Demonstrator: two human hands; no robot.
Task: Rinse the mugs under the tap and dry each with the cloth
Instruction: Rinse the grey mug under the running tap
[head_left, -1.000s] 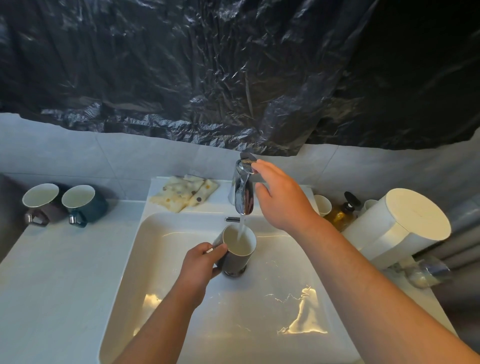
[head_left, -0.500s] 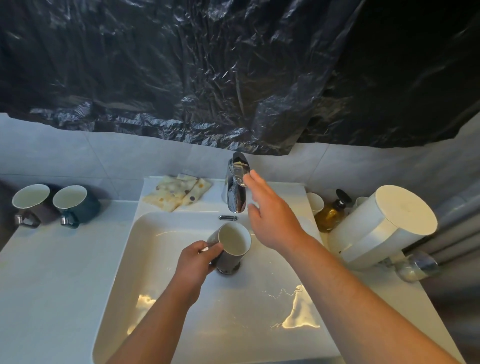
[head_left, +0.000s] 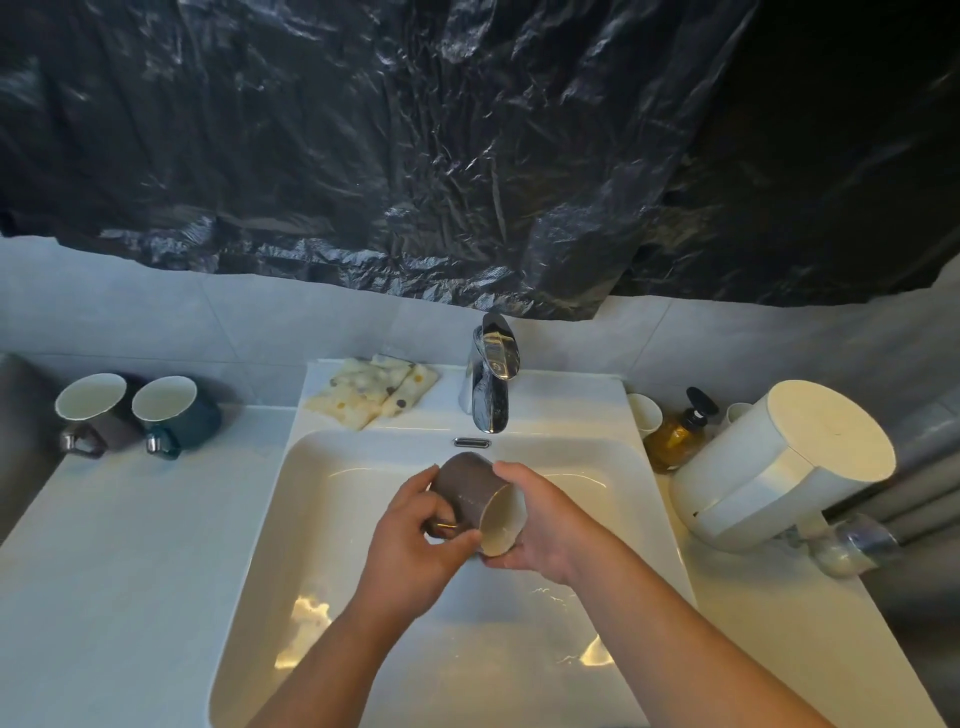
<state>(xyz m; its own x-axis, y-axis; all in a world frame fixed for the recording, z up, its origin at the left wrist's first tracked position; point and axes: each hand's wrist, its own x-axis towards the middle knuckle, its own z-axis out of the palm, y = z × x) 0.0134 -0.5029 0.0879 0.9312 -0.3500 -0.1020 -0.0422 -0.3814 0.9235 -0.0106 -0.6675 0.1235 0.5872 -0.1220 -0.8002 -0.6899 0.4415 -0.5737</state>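
A grey-brown mug with a cream inside is held tipped over the white sink, its mouth turned towards me and down. My left hand grips its metal handle. My right hand cups the mug's rim and right side. Behind them stands the chrome tap, with no water running. A spotted yellow cloth lies folded on the sink's back left ledge. A brown mug and a dark teal mug stand upright on the left counter.
The white counter stretches left of the sink. On the right are a large white lidded container, an amber pump bottle, small white cups and a clear glass. Black plastic sheeting covers the wall above.
The water has stopped. My right hand left the tap lever and came down onto the mug. The mug, upright under the spout before, is now tipped over in both hands.
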